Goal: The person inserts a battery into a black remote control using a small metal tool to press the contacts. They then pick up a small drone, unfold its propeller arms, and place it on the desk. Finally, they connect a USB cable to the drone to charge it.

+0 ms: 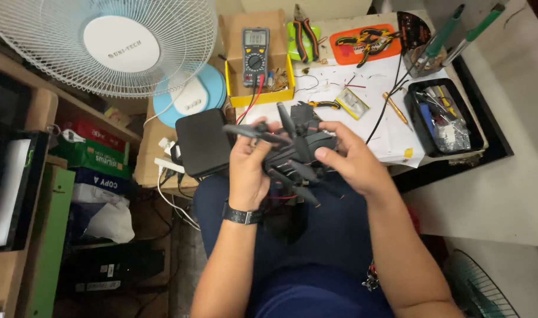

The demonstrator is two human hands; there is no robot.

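I hold the dark folding drone (pixel 295 154) over my lap, just short of the bench edge, both hands braced around it so its arms and propellers stay free. My left hand (pixel 248 171) is curled around its left side with the thumb near a propeller; my right hand (pixel 348 158) clasps the right side, thumb apparently pressed on the body. The multimeter (pixel 255 56) stands propped in the yellow tray (pixel 263 97), well apart.

A small electronics repair workshop: the table (pixel 504 194) carries a multimeter (pixel 255 54), pliers (pixel 305 36), wire scraps and a black tray of small tools (pixel 442 118), with a white fan (pixel 110 44) and stacked boxes beside it.
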